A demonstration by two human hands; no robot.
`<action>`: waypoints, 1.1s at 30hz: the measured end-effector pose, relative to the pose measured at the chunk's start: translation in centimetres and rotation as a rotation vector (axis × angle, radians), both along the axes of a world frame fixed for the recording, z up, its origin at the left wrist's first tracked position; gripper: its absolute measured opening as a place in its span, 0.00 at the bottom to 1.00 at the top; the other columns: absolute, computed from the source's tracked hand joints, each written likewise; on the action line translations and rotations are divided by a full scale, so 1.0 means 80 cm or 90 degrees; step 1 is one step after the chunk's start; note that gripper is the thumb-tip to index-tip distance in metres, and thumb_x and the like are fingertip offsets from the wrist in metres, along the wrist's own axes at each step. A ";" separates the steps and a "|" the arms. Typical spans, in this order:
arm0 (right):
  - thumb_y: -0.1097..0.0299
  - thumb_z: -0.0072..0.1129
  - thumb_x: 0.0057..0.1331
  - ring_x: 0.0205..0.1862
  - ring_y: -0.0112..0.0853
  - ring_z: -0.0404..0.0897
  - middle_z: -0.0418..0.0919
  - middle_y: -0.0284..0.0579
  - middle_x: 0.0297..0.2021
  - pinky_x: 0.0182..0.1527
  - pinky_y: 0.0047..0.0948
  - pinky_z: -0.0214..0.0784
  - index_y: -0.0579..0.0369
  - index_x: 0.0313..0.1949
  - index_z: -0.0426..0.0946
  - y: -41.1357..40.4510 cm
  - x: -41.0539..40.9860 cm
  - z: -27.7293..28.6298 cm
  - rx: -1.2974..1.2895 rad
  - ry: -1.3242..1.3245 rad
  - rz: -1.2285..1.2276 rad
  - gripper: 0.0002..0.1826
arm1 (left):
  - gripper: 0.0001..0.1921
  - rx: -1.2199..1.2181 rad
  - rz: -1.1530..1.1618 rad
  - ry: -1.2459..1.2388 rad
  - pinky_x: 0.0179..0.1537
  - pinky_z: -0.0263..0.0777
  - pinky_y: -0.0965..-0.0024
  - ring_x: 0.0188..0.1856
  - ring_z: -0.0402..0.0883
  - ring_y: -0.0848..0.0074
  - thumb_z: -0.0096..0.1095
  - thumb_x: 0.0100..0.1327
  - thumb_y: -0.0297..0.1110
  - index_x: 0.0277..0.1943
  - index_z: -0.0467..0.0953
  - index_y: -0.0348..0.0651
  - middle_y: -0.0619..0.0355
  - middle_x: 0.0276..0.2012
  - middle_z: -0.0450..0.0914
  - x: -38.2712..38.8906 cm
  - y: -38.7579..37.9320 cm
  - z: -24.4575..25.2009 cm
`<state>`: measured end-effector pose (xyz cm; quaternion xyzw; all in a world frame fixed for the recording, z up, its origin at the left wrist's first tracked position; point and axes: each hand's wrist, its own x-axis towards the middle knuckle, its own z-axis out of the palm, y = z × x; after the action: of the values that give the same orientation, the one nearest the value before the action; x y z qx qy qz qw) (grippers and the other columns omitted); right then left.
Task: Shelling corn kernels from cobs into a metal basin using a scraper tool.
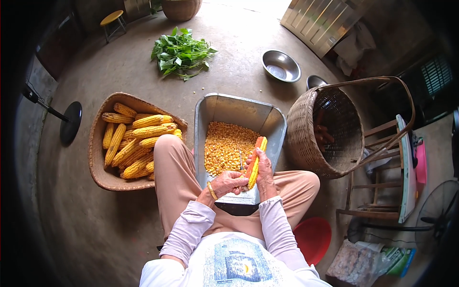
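Note:
My right hand (pixel 264 166) is closed around a dried corn cob (pixel 255 165), partly stripped to its orange core on one side, with yellow kernels on the other. My left hand (pixel 229 182), with a gold-coloured bangle at the wrist, has its thumb and fingers at the cob's lower end. Below both hands lies a metal bin (pixel 276 125), holding loose corn kernels (pixel 229 143). A thin pointed metal tool (pixel 241 159) shows beside the cob; its lower part is hidden by my hands. At the left, a woven basket (pixel 98 165) holds several unshelled corn cobs (pixel 140 143).
A tall handled basket (pixel 304 132) with bare cobs (pixel 322 134) stands right of the bin. Leafy greens (pixel 183 53) and a steel bowl (pixel 281 66) lie ahead. A red basin (pixel 313 238), a wooden chair (pixel 376 186) and fans (pixel 434 219) are around me.

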<state>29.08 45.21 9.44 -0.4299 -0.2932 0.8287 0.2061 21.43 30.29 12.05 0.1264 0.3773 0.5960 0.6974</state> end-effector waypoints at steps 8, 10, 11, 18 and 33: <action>0.57 0.53 0.60 0.21 0.27 0.72 0.70 0.40 0.23 0.22 0.28 0.69 0.56 0.35 0.68 -0.011 0.003 0.014 0.075 -0.028 0.023 0.15 | 0.12 0.043 -0.074 0.196 0.23 0.63 0.84 0.21 0.69 0.87 0.57 0.61 0.38 0.33 0.75 0.36 0.66 0.21 0.72 -0.003 -0.003 -0.002; 0.57 0.53 0.60 0.21 0.27 0.72 0.70 0.39 0.23 0.22 0.28 0.69 0.55 0.35 0.68 -0.010 0.005 0.013 0.079 -0.021 0.027 0.15 | 0.12 0.031 -0.091 0.298 0.24 0.63 0.81 0.21 0.67 0.87 0.53 0.63 0.38 0.34 0.75 0.36 0.66 0.21 0.71 0.000 -0.002 0.006; 0.56 0.53 0.60 0.21 0.27 0.72 0.70 0.39 0.23 0.22 0.28 0.69 0.55 0.35 0.68 -0.010 0.006 0.012 0.090 -0.024 0.028 0.15 | 0.12 0.032 -0.091 0.298 0.24 0.63 0.81 0.21 0.67 0.87 0.53 0.63 0.38 0.34 0.75 0.36 0.66 0.21 0.71 0.004 -0.001 0.010; 0.55 0.53 0.60 0.21 0.27 0.73 0.71 0.39 0.23 0.20 0.27 0.69 0.55 0.35 0.68 -0.008 0.008 0.000 0.141 -0.072 0.021 0.15 | 0.12 0.069 -0.014 0.602 0.26 0.64 0.73 0.23 0.66 0.80 0.46 0.64 0.35 0.34 0.73 0.33 0.62 0.21 0.70 0.014 0.001 0.013; 0.56 0.50 0.62 0.21 0.27 0.73 0.71 0.39 0.23 0.25 0.26 0.70 0.57 0.34 0.68 -0.019 -0.002 0.019 0.138 -0.062 -0.018 0.15 | 0.19 -0.067 0.288 0.369 0.39 0.72 0.78 0.38 0.77 0.76 0.47 0.66 0.38 0.52 0.69 0.31 0.50 0.41 0.77 0.010 0.018 -0.088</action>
<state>28.94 43.66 10.98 -0.4490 -0.3852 0.7670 0.2483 22.26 31.75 5.00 0.1675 0.6077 0.6544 0.4177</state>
